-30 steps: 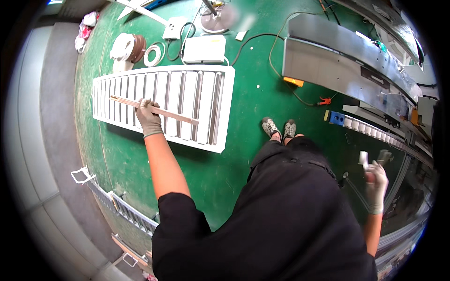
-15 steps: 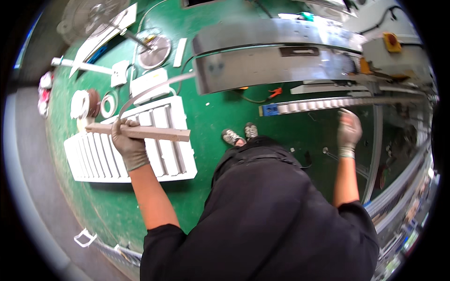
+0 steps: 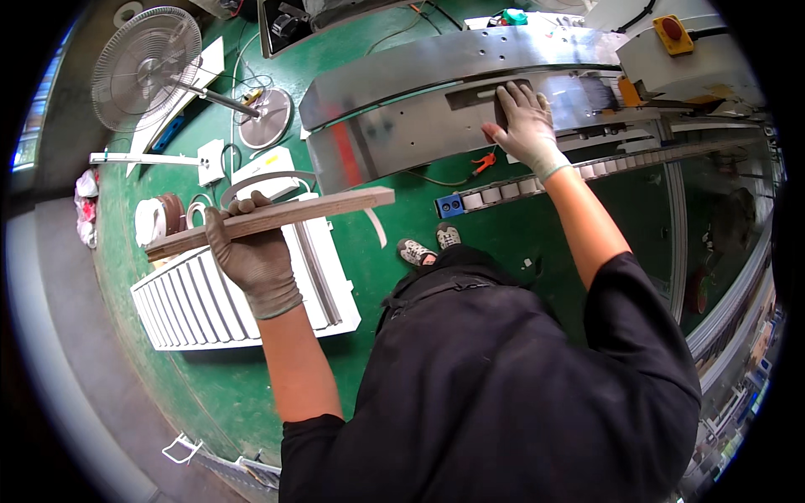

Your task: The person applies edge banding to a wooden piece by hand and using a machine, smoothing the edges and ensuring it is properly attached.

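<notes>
In my gloved left hand (image 3: 258, 260) is a long brown wooden bar (image 3: 348, 204), tilted with its right end higher, the fingers wrapped around it. A thin pale strip (image 3: 376, 227) loops behind the bar, and its end hangs loose below the bar's right part. My gloved right hand (image 3: 527, 126) lies with fingers stretched on the metal top of a long machine (image 3: 402, 134), at the right side of a dark slot (image 3: 470, 97). I see nothing held in that hand.
A white ribbed rack (image 3: 189, 310) stands on the green floor below the bar, beside rolls of banding (image 3: 149, 221). A standing fan (image 3: 147, 71) is at far left. A roller rail (image 3: 511, 191) with a blue end runs under the machine. A red stop button (image 3: 672, 29) sits at far right.
My right hand has moved up and left, from beside the roller rail onto the machine top. The bar has shifted right and tilted; the strip's end has come away from the machine's left end.
</notes>
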Available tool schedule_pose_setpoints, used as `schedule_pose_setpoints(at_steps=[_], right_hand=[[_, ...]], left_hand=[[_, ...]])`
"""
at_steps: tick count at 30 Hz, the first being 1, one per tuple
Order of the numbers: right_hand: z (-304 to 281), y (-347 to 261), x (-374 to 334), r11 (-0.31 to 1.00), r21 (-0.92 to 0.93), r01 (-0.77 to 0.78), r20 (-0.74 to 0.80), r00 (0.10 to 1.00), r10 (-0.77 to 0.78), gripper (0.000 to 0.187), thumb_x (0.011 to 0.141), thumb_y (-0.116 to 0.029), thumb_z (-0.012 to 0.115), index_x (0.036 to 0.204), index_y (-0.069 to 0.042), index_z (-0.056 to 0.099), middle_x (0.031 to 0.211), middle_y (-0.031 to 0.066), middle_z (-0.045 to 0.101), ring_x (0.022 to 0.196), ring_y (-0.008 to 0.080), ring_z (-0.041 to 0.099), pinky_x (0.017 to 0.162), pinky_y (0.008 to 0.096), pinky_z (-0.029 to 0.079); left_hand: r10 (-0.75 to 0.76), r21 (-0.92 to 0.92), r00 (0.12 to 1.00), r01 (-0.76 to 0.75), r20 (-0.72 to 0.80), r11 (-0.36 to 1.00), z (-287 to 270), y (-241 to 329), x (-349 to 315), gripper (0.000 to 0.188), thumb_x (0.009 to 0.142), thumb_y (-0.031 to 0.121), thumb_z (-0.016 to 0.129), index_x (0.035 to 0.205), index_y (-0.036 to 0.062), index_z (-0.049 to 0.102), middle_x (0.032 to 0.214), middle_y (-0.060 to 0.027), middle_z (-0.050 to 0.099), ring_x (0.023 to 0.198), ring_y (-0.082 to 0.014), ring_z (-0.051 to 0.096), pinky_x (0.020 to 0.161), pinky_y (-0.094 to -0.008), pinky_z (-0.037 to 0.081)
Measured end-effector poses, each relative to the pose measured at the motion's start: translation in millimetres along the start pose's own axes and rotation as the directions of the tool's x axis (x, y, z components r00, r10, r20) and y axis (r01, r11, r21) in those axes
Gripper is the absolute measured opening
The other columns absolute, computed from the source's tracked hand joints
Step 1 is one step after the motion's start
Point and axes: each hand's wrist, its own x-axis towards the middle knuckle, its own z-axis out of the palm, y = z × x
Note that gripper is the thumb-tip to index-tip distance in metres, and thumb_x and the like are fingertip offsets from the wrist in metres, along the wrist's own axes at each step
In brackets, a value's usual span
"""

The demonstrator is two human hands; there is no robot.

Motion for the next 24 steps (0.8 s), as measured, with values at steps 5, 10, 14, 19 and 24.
schedule_pose_setpoints(at_steps=[5, 10, 14, 19, 24], right_hand=[[-18, 0, -26, 0.967, 0.162, 0.199, -0.088, 0.979, -0.186, 0.053, 0.077, -0.032, 0.082, 0.124, -0.012, 0.066, 0.126, 0.0094, 0.062, 0.134, 0.0319, 0.049, 0.119, 0.0505, 0.031], [-11, 9, -41, 0.921, 0.237, 0.31, -0.257, 0.934, -0.249, 0.025, 0.078, -0.009, 0.076, 0.101, -0.012, 0.066, 0.101, 0.008, 0.065, 0.098, 0.0334, 0.064, 0.088, 0.0465, 0.05], [-15, -36, -66, 0.77, 0.609, 0.188, -0.278, 0.96, -0.015, 0.02, 0.09, -0.008, 0.072, 0.105, -0.006, 0.06, 0.095, 0.0101, 0.065, 0.078, 0.0303, 0.067, 0.068, 0.0394, 0.054], [-40, -125, -96, -0.399, 0.868, -0.295, 0.42, 0.865, 0.275, 0.035, 0.111, -0.036, 0.045, 0.127, -0.006, 0.052, 0.081, -0.0002, 0.053, 0.056, 0.005, 0.045, 0.049, 0.0213, 0.037], [-49, -143, -76, -0.738, 0.614, -0.279, 0.633, 0.733, 0.249, 0.061, 0.104, -0.061, 0.047, 0.132, -0.007, 0.057, 0.072, -0.0042, 0.05, 0.048, 0.0051, 0.034, 0.048, 0.019, 0.028]], left_hand=[[0.019, -0.014, 0.988, -0.022, -0.153, 1.0, 33, -22, 0, 0.029, 0.099, 0.032, 0.068, 0.082, 0.0121, 0.055, 0.07, -0.0041, 0.057, 0.069, -0.0209, 0.061, 0.077, -0.0411, 0.057], [0.042, 0.074, 0.975, -0.026, -0.218, 0.997, 33, -59, 28, 0.045, 0.101, 0.048, 0.062, 0.079, 0.0105, 0.054, 0.07, -0.0073, 0.056, 0.077, -0.0257, 0.061, 0.082, -0.0412, 0.054], [-0.015, 0.073, 0.975, 0.032, -0.221, 0.997, 19, -79, 35, 0.056, 0.091, 0.057, 0.071, 0.098, 0.0109, 0.04, 0.086, -0.0054, 0.051, 0.08, -0.0215, 0.06, 0.084, -0.0389, 0.058], [-0.08, 0.16, 0.968, 0.12, -0.238, 0.98, 28, -105, 16, 0.066, 0.094, 0.068, 0.059, 0.109, 0.0071, 0.038, 0.094, -0.0079, 0.049, 0.098, -0.0265, 0.058, 0.094, -0.0443, 0.051], [-0.184, 0.314, 0.941, 0.09, 0.284, 0.945, 10, -120, -24, 0.045, 0.104, 0.048, 0.055, 0.122, 0.0085, 0.048, 0.124, -0.0099, 0.056, 0.113, -0.0232, 0.057, 0.1, -0.0428, 0.049]])
